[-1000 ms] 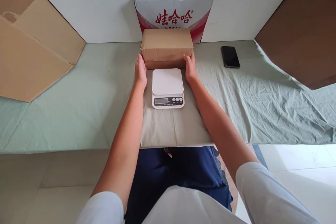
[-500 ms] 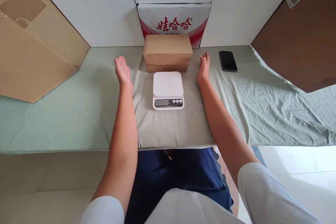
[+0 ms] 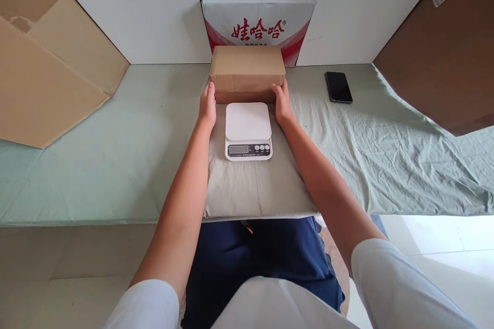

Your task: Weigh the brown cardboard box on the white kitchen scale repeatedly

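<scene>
Palms of my left hand [image 3: 207, 105] and right hand [image 3: 282, 103] clamp the cardboard box [image 3: 247, 73], fingers flat against its ends; lift level toward the kitchen scale [image 3: 247, 130] at 6 o'clock.

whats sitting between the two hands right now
In the head view, the brown cardboard box sits between the left hand and right hand, each pressed against one end. Just nearer, the white scale lies between the wrists.
</scene>
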Tool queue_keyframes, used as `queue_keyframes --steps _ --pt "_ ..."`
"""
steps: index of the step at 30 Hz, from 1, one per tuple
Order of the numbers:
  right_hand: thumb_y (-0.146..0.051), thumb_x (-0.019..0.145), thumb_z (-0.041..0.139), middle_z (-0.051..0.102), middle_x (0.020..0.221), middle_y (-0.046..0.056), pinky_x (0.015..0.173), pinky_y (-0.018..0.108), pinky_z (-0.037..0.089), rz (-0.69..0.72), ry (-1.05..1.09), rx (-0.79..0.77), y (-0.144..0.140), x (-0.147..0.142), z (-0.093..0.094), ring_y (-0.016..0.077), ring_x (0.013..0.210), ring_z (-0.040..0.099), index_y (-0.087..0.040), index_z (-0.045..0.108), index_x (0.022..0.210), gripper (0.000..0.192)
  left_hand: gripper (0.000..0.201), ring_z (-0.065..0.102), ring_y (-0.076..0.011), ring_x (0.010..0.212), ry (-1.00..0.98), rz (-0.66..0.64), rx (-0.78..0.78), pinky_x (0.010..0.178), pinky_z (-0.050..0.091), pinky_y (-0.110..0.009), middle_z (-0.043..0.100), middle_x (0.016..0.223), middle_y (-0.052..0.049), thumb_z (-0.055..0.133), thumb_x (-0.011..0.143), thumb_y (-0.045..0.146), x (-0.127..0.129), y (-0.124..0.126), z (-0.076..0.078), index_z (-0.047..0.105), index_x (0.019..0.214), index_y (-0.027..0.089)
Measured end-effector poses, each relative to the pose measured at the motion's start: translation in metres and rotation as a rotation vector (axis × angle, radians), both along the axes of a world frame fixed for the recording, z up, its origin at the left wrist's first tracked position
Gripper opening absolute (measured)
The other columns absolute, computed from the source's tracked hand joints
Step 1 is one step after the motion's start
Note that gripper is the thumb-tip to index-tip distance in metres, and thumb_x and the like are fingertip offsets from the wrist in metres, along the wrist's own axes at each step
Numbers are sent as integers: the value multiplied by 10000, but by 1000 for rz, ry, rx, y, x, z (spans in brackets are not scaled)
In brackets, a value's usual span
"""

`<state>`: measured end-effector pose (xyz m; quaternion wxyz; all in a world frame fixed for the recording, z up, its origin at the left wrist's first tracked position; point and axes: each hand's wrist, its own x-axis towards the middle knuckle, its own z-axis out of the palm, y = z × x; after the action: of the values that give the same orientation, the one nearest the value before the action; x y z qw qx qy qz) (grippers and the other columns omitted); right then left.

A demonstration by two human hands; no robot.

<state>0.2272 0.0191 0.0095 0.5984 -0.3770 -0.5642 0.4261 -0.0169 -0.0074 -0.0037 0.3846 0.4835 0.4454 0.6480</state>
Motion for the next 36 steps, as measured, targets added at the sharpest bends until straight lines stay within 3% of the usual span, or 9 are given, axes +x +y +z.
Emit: queue_keyframes --steps 8,12,17,21,24,28,31,36 --pt "-672 811 543 611 1435 50 1293 507 351 1 -19 -8 -1 -2 1 264 1386 517 -289 537 1241 576 757 514 -270 1492 29 15 13 1272 359 -416 626 1500 -112 511 835 834 3 -3 -2 654 1293 249" --pt "-691 816 544 576 1473 58 1310 520 320 -11 -58 29 0 -1 2 267 1432 484 -293 489 1333 654 758 472 -274 1524 27 8 11 1277 352 -425 627 1497 -103 507 825 851 7 -7 8 658 1279 262" --pt "-730 827 553 538 1511 20 1350 537 255 -26 -113 155 -17 3 39 267 1562 355 -378 419 1458 735 795 437 -273 1548 90 16 124 1275 363 -412 641 1484 -50 462 824 886 6 -24 41 645 1328 300" --pt "-734 832 564 507 1536 -9 1344 504 296 -7 -127 211 -64 14 63 261 1560 357 -452 408 1463 709 748 432 -266 1553 127 0 215 1262 385 -413 601 1529 -24 414 899 826 12 -73 54 572 1449 344" --pt "-706 836 579 510 1512 47 1304 534 359 -13 -103 189 -112 25 52 298 1484 445 -381 401 1481 745 693 449 -286 1540 137 -34 228 1265 391 -424 593 1540 -38 454 911 777 24 -121 47 569 1459 370" --pt "-683 837 595 575 1403 70 1263 566 400 -57 -107 143 -157 36 26 326 1413 495 -390 442 1428 677 736 449 -321 1538 143 -63 175 1262 391 -459 561 1572 -83 414 913 784 35 -168 37 552 1484 340" --pt "-675 849 580 593 1365 71 1246 577 410 -60 -134 167 -164 37 19 333 1412 492 -393 471 1393 622 766 412 -324 1561 155 -46 147 1270 377 -469 521 1610 -82 394 905 800 36 -182 35 530 1503 341" --pt "-693 842 586 561 1448 64 1249 573 408 -23 -121 141 -159 34 24 338 1421 485 -388 466 1424 667 769 413 -321 1560 166 -30 153 1279 363 -464 512 1616 -83 378 909 804 33 -180 33 522 1505 340"
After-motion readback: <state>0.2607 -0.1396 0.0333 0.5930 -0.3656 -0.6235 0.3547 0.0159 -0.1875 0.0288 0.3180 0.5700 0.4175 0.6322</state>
